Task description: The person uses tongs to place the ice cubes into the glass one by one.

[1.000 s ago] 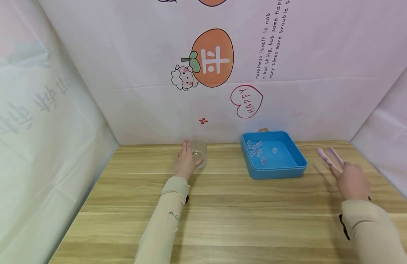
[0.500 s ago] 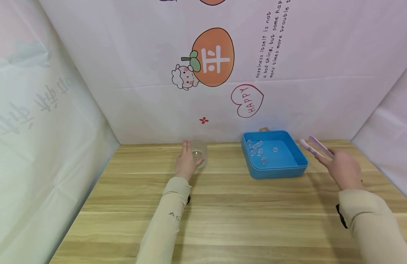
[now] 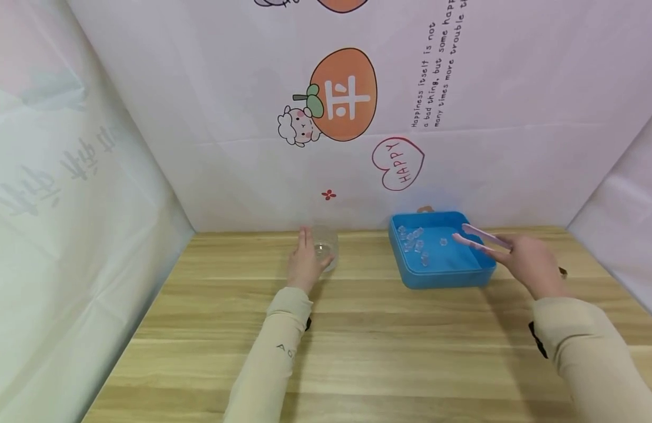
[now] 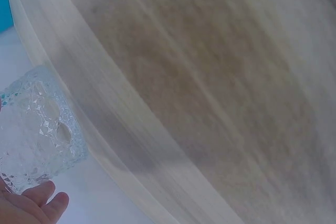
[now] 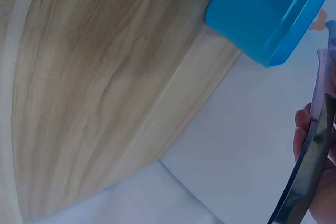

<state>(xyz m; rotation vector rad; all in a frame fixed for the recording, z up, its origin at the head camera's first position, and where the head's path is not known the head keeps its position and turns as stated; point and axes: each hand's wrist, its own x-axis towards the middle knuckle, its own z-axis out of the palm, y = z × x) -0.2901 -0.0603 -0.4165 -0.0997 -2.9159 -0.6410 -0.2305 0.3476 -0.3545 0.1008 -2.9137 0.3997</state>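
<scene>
My left hand [image 3: 303, 264] grips a clear drinking glass [image 3: 330, 239] at the back of the table, thumb on its right side and fingers on its left. In the left wrist view the glass [image 4: 42, 129] shows a patterned, faceted wall. My right hand [image 3: 532, 264] holds pale pink tongs [image 3: 480, 248], their arms spread apart and their tips above the right part of a blue box [image 3: 447, 279]. Several small clear ice-like cubes [image 3: 410, 239] are clustered at the box's left side, and a single cube [image 3: 443, 241] lies apart near its middle. Nothing shows between the tong tips.
The wooden table [image 3: 389, 352] meets a white printed cloth [image 3: 241, 176] that hangs behind it. More white cloth hangs at the left and right sides. The blue box has raised walls [image 5: 262, 14] and stands to the right of the glass, with a gap between them.
My right hand has carried the tongs leftward, from right of the blue box to above its right part. The left hand has stayed on the glass.
</scene>
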